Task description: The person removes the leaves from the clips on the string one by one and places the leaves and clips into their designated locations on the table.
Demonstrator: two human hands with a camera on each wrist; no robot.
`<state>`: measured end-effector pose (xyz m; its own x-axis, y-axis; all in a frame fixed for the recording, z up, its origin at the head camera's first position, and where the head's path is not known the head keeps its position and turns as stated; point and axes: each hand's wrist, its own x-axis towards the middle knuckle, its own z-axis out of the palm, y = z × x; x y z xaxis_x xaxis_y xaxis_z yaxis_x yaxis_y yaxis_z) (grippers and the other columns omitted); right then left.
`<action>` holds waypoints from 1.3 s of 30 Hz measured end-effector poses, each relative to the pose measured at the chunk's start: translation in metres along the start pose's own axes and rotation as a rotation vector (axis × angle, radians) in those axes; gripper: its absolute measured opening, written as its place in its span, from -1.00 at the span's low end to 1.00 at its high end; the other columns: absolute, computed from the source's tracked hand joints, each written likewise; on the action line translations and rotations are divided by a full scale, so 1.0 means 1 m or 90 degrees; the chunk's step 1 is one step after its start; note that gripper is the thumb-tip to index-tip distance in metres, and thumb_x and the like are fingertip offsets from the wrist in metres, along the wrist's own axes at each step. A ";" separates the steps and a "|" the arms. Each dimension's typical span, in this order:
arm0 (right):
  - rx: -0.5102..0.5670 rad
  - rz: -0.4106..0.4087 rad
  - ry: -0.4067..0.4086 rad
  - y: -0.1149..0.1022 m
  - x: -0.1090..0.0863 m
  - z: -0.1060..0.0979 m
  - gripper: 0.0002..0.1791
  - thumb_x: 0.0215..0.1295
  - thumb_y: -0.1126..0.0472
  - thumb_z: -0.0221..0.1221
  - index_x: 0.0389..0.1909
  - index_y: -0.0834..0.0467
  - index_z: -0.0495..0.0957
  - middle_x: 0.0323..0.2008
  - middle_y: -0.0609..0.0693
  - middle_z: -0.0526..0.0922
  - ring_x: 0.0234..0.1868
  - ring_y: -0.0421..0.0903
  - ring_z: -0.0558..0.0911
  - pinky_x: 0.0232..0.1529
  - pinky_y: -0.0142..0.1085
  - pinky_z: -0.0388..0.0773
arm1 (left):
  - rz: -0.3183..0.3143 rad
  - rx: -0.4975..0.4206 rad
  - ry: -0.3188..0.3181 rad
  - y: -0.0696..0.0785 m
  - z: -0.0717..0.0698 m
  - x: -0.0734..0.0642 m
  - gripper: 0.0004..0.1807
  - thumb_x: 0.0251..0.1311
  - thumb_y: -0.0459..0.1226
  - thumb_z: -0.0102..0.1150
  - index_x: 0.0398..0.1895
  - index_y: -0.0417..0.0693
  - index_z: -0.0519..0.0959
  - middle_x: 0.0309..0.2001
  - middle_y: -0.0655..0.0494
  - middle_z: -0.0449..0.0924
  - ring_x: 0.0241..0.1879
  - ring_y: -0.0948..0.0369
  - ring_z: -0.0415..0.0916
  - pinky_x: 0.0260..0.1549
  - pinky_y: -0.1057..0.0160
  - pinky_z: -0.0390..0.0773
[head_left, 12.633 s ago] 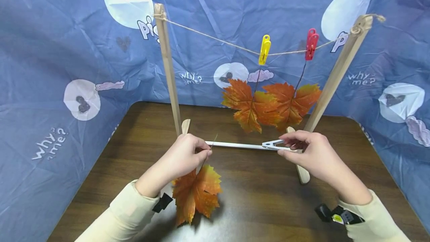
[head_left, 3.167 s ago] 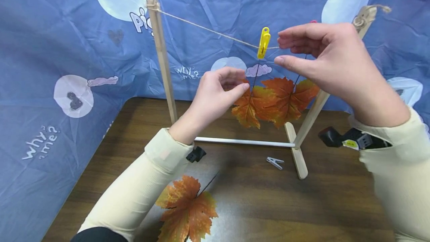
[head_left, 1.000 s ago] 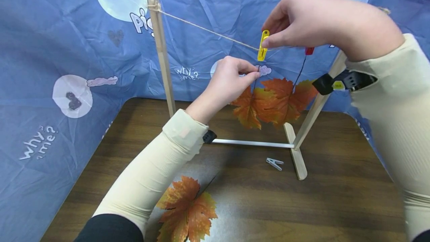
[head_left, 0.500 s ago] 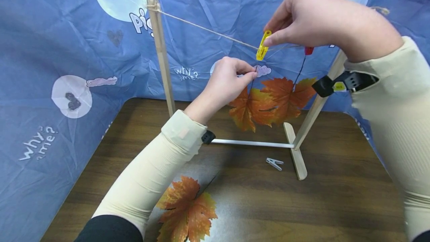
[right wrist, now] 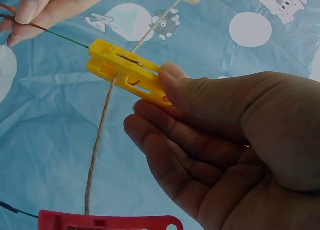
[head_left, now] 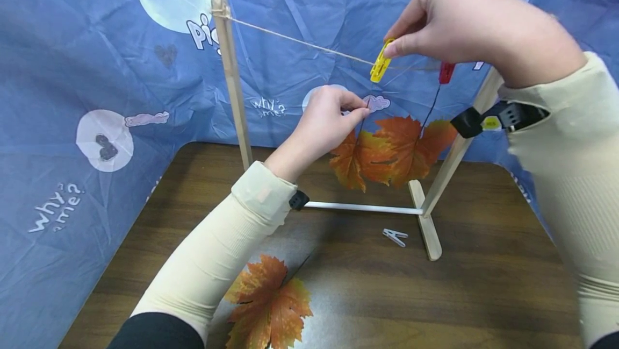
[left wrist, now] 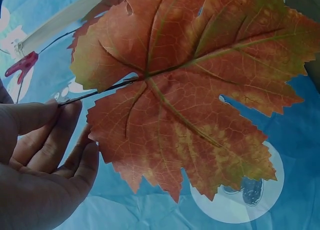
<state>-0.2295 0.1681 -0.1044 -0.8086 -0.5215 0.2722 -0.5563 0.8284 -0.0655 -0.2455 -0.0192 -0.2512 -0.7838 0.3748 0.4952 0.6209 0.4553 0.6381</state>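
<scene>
My right hand (head_left: 469, 21) pinches the upper end of a yellow clothespin (head_left: 380, 66) between thumb and fingers. A twine line (head_left: 300, 43) runs through that clothespin, as the right wrist view shows. Just below, my left hand (head_left: 331, 118) pinches the thin stem (left wrist: 95, 94) of an orange artificial maple leaf (head_left: 349, 159). The stem's green tip (right wrist: 70, 40) reaches the clothespin's lower end; whether it is clamped there I cannot tell. To the right, a red clothespin (head_left: 446, 73) on the line holds a second maple leaf (head_left: 408, 150), which partly overlaps the first.
Wooden posts (head_left: 232, 83) joined by a white rod (head_left: 358, 207) carry the line. On the brown table (head_left: 464, 295) lie a light grey clothespin (head_left: 395, 236) near the right foot (head_left: 429, 236) and a third maple leaf (head_left: 271, 306) at the front. A blue printed cloth (head_left: 121, 58) hangs behind.
Earlier the hands held the third leaf and the grey clothespin; both now lie on the table. Since then both hands took hold at the yellow clothespin, which has lately tilted and risen slightly rightward.
</scene>
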 end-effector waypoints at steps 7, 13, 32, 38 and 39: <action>0.007 0.033 0.018 0.007 -0.001 -0.005 -0.65 0.46 0.06 0.24 0.01 0.26 0.74 -0.15 0.24 0.74 -0.31 0.02 0.53 -0.49 -0.43 0.40 | 0.001 -0.020 -0.012 -0.003 0.001 -0.004 -0.90 0.30 -0.37 0.34 -0.24 -0.20 0.80 -0.30 0.07 0.75 -0.25 0.26 0.61 -0.21 0.36 0.54; 0.018 0.078 0.022 0.011 -0.003 -0.012 -0.60 0.49 0.00 0.19 0.09 0.21 0.71 -0.09 0.23 0.73 -0.26 0.01 0.46 -0.49 -0.38 0.40 | -0.005 -0.029 -0.019 -0.006 0.001 -0.008 -0.90 0.31 -0.39 0.32 -0.29 -0.20 0.80 -0.32 0.09 0.75 -0.28 0.26 0.59 -0.19 0.32 0.55; 0.047 0.072 0.107 0.026 -0.028 -0.016 -0.59 0.49 -0.01 0.19 0.16 0.15 0.68 -0.04 0.18 0.71 -0.28 -0.03 0.45 -0.43 -0.47 0.37 | -0.044 -0.001 -0.026 -0.010 -0.009 -0.035 -0.90 0.31 -0.34 0.35 -0.24 -0.18 0.80 -0.29 0.10 0.76 -0.36 0.28 0.61 -0.31 0.28 0.54; 0.087 0.090 0.131 0.036 -0.040 -0.017 -0.61 0.42 -0.04 0.26 0.14 0.05 0.71 -0.05 0.13 0.72 -0.28 -0.07 0.53 -0.37 -0.53 0.44 | -0.034 0.005 -0.022 -0.013 -0.013 -0.045 -0.92 0.29 -0.34 0.36 -0.29 -0.16 0.80 -0.34 0.14 0.75 -0.39 0.29 0.61 -0.34 0.28 0.54; 0.086 0.087 0.131 0.037 -0.042 -0.017 -0.61 0.42 -0.03 0.26 0.15 0.06 0.70 -0.04 0.13 0.71 -0.29 -0.07 0.53 -0.39 -0.55 0.44 | -0.036 0.005 -0.022 -0.013 -0.014 -0.047 -0.92 0.29 -0.35 0.36 -0.29 -0.15 0.80 -0.34 0.15 0.75 -0.39 0.29 0.62 -0.34 0.27 0.54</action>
<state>-0.2127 0.2241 -0.1024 -0.8302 -0.3426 0.4397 -0.4758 0.8465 -0.2389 -0.2171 -0.0540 -0.2745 -0.8167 0.3766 0.4373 0.5759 0.4833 0.6594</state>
